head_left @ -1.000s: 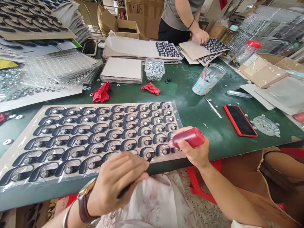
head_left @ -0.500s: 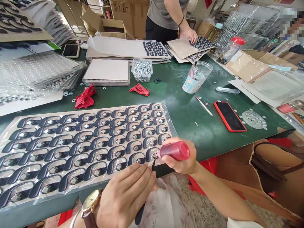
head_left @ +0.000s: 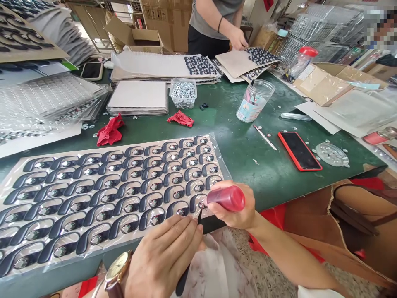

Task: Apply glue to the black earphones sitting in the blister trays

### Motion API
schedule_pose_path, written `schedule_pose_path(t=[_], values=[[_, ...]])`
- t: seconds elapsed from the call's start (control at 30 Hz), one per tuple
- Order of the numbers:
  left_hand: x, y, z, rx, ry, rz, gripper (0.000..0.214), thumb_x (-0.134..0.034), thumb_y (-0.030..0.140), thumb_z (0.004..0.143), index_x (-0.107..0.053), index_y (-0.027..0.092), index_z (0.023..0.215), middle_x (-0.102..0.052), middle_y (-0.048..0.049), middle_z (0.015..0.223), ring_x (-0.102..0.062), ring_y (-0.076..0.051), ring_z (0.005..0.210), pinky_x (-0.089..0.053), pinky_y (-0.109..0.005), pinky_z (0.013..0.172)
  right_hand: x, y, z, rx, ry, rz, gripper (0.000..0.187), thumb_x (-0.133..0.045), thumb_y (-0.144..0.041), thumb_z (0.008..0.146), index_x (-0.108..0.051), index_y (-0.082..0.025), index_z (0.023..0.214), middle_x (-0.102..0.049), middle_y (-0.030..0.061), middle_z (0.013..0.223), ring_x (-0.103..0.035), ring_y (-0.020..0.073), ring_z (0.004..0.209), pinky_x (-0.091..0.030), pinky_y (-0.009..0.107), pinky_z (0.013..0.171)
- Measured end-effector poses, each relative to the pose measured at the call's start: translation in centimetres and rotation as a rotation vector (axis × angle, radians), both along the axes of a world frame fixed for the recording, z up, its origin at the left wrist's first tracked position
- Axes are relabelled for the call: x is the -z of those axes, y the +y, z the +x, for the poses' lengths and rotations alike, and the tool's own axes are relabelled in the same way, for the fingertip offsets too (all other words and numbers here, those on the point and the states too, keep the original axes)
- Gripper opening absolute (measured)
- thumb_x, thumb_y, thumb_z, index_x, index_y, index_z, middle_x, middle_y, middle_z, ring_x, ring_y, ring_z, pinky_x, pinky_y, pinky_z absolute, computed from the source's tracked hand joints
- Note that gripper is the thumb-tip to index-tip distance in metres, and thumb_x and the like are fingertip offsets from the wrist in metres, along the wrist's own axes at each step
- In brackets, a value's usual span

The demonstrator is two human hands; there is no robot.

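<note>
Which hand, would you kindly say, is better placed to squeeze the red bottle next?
Probably the right hand: it holds the red bottle, tip at a curved piece, while the left hand holds a dark tool.

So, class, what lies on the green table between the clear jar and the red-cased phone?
In the head view, a slim pale stick lies between the jar and the phone, with small round pieces close by.

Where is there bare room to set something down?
Roomiest: the mostly bare green tabletop between the plastic-covered sheet of black hooked pieces and the red-cased phone. Another: between the clear round jar and the rightmost crumpled red scrap. Crowded: the far left, under stacked clear plastic sheets, and around the left hand and right hand.
</note>
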State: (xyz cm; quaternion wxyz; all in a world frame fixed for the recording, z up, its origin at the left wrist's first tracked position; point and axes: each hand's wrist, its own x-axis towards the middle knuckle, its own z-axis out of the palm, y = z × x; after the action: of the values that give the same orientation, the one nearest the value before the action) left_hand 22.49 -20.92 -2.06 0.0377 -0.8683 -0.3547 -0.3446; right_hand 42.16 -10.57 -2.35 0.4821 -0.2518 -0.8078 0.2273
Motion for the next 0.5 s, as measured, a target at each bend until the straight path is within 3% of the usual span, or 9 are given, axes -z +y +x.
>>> schedule_pose_path(t=[0.3,0.5], values=[[-0.83,0.64,-0.06,0.011,-0.031,-0.016,0.021,-0.049,0.013,0.096,-0.068,0.006,0.103,-0.074,-0.0092,0.099,-0.07,-0.023,0.095,-0.056,-0.037,0.084,0.04,-0.05,0.33,0.096,0.004,0.042,0.014,-0.069,-0.029,0.077,-0.066,-0.018,0.085,-0.073,0.0054,0.073,-0.07,0.0179,0.058,-0.057,0.027,0.053],[-0.42,0.53,0.05,-0.003,-0.047,-0.033,0.02,-0.052,0.013,0.095,-0.068,0.006,0.103,-0.074,-0.0086,0.098,-0.07,-0.023,0.094,-0.056,-0.037,0.085,-0.08,0.02,0.15,0.099,0.015,0.032,0.011,-0.069,-0.026,0.077,-0.064,-0.018,0.083,-0.071,0.0056,0.071,-0.068,0.0173,0.055,-0.056,0.026,0.05]])
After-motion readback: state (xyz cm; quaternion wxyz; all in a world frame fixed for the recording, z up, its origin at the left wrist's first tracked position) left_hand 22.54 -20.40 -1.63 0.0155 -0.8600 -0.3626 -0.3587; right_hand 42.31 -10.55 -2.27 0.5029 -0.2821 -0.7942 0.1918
